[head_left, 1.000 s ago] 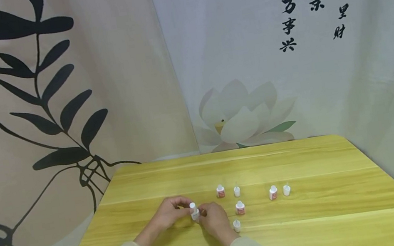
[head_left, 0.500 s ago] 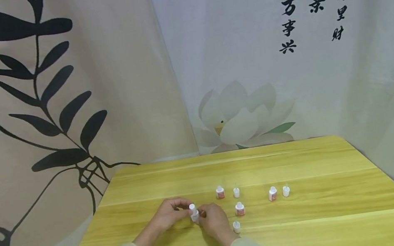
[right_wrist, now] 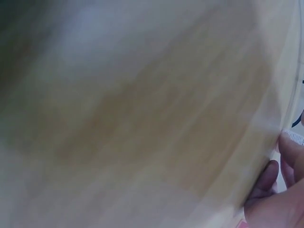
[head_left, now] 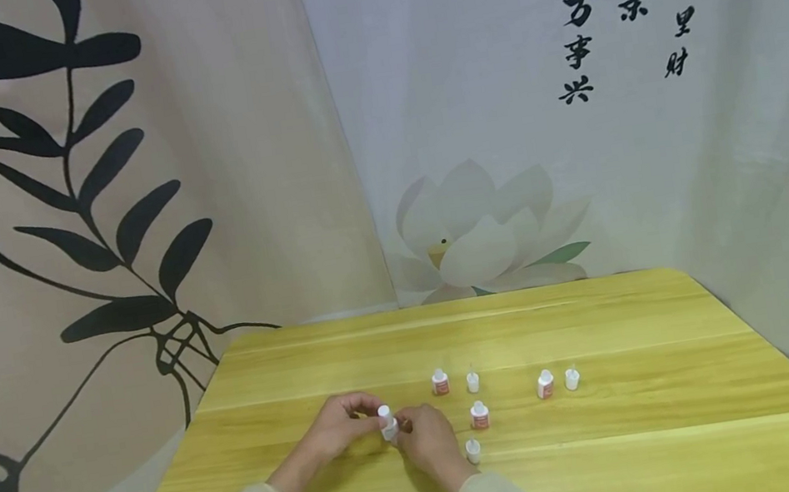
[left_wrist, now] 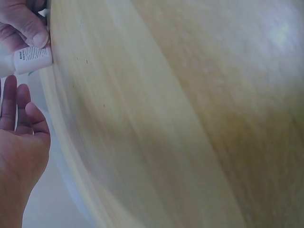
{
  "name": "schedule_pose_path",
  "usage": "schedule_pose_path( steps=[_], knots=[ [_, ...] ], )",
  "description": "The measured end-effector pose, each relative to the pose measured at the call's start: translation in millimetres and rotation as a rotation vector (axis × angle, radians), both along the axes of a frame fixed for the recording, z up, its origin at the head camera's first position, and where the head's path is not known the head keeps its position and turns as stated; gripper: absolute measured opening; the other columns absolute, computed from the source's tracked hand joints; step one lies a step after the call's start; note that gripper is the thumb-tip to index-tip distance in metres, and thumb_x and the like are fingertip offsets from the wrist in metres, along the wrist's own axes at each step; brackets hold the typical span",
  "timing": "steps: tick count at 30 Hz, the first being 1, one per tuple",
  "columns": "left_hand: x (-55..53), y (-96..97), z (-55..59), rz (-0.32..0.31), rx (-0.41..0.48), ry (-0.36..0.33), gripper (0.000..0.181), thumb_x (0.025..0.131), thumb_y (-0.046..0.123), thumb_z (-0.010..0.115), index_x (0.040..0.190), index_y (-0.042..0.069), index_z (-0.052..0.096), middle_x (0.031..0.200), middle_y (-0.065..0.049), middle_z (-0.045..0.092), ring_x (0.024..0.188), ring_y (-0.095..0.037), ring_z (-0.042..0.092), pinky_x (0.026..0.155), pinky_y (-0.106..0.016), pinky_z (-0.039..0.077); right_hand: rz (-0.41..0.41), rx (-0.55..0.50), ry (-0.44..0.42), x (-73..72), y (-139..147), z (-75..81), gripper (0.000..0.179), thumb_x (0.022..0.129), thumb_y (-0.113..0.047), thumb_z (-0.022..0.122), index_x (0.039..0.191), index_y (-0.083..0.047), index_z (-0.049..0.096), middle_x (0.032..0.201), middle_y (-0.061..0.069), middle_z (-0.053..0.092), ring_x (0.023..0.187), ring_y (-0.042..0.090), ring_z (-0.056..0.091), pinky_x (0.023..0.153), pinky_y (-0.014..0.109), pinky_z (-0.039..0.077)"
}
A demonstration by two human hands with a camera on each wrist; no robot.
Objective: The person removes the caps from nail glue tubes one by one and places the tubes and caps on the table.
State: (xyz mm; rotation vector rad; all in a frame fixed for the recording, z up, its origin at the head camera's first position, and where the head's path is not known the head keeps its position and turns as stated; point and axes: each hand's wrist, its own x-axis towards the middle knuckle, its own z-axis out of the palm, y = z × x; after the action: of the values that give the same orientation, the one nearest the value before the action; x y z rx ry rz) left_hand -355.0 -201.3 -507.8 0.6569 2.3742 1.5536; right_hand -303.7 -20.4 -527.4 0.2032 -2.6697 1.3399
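A small white bottle (head_left: 389,427) stands between the two hands, its tall white cap (head_left: 384,412) upward and leaning slightly left. The left hand (head_left: 350,424) has its thumb and fingers at the cap from the left. From the other side, the right hand (head_left: 427,439) grips the bottle's lower body between thumb and fingers. Small print on the bottle's label (left_wrist: 33,54) shows in the left wrist view, beside the right thumb. At the right edge of the right wrist view, the right hand (right_wrist: 280,194) covers most of the bottle.
Three white bottles with red labels stand on the wooden table (head_left: 659,461): one behind (head_left: 441,383), one nearer bottle (head_left: 480,416) and one farther right (head_left: 546,385). Near them sit white caps with thin stems: a rear cap (head_left: 473,383), a right cap (head_left: 572,379) and a front cap (head_left: 473,451).
The hands and the bottle between them hold nearly the same place; only the head view shifts slightly.
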Motion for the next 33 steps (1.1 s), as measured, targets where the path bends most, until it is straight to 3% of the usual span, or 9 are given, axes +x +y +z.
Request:
schedule_pose_path(
  steps=[23, 33],
  knots=[
    [-0.8, 1.0, 1.7, 0.000, -0.015, 0.011, 0.020, 0.089, 0.019, 0.074, 0.104, 0.005, 0.071, 0.102, -0.004, 0.065, 0.094, -0.024, 0.057, 0.077, -0.037, 0.046, 0.000, 0.009, 0.000, 0.4, 0.7, -0.1, 0.011, 0.084, -0.009, 0.077, 0.095, -0.008, 0.075, 0.076, -0.002, 0.063, 0.070, 0.014, 0.053, 0.062, 0.032, 0.045],
    [-2.5, -1.0, -0.1, -0.015, -0.005, 0.026, 0.021, 0.090, 0.018, 0.074, 0.106, 0.006, 0.073, 0.102, -0.005, 0.067, 0.097, -0.025, 0.056, 0.081, -0.038, 0.044, -0.004, 0.017, 0.013, -1.0, 0.8, -2.0, 0.019, 0.082, -0.008, 0.079, 0.100, -0.006, 0.075, 0.079, -0.002, 0.066, 0.073, 0.015, 0.056, 0.064, 0.033, 0.047]
  ],
)
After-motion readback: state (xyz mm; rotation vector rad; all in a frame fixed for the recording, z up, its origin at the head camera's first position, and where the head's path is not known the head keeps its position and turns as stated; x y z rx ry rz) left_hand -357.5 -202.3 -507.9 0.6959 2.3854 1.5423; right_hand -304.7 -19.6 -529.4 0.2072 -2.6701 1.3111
